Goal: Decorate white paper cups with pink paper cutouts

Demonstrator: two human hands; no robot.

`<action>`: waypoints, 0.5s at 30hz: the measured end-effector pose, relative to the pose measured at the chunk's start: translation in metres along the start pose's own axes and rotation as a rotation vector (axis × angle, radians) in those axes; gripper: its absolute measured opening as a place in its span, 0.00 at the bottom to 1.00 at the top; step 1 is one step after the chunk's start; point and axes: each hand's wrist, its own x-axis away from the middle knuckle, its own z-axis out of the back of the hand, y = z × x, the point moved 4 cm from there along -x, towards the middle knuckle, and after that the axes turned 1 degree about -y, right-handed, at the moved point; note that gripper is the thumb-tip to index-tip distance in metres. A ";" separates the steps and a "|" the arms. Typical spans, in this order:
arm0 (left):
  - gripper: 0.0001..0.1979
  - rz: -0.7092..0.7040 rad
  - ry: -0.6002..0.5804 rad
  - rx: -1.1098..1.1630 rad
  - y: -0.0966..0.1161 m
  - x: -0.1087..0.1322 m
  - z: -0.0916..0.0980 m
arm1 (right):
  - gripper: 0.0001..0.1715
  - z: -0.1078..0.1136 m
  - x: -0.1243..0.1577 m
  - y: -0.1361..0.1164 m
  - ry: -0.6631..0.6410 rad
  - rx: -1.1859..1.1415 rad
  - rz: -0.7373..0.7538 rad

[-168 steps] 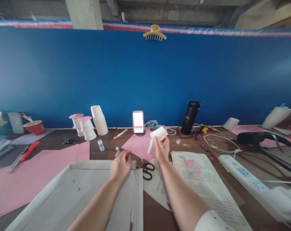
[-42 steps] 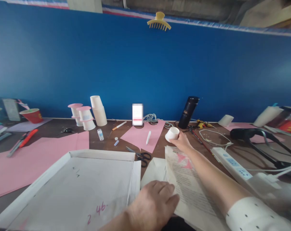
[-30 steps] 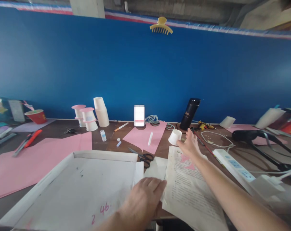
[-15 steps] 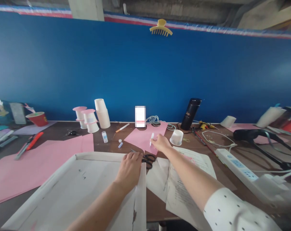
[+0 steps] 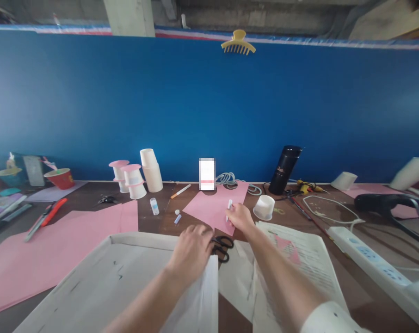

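My right hand (image 5: 240, 217) is closed round a white marker pen (image 5: 229, 205), held upright over a pink sheet of paper (image 5: 202, 206). My left hand (image 5: 194, 247) hovers over the far right corner of a white shallow box lid (image 5: 136, 263), fingers loosely apart and slightly smeared. Just beside its fingertips lie black-handled scissors (image 5: 224, 248); their blades are hidden behind the hand. A small purple cap (image 5: 178, 218) and a clear glue bottle (image 5: 154, 206) lie and stand to the left. An upturned paper cup (image 5: 264, 207) stands right of the pink sheet.
Paper cups with pink discs (image 5: 133, 181) and stacked cups (image 5: 152, 175) stand at the back left. Larger pink sheets (image 5: 74, 236) and a red utility knife (image 5: 53, 212) lie left. A black flask (image 5: 285, 170), printed papers (image 5: 313, 252) and a power strip (image 5: 369, 259) are on the right.
The view has tilted up and shifted left a little. My left hand has lifted slightly at the lid's corner, covering the scissor blades. My right hand still holds the marker pen over the pink sheet.
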 end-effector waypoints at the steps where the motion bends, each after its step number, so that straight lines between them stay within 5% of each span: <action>1: 0.13 0.032 0.027 0.003 -0.007 -0.008 0.006 | 0.07 0.003 0.001 0.003 0.021 -0.061 0.006; 7: 0.12 0.077 -0.134 -0.129 -0.033 -0.051 0.004 | 0.20 0.023 -0.003 0.017 0.241 -0.372 0.009; 11: 0.08 0.003 -0.255 -0.108 -0.019 -0.066 -0.007 | 0.29 0.027 -0.004 0.015 0.328 -0.489 0.025; 15: 0.04 -0.161 -0.397 -0.253 0.000 -0.077 -0.010 | 0.28 0.025 0.001 0.005 0.328 -0.546 0.092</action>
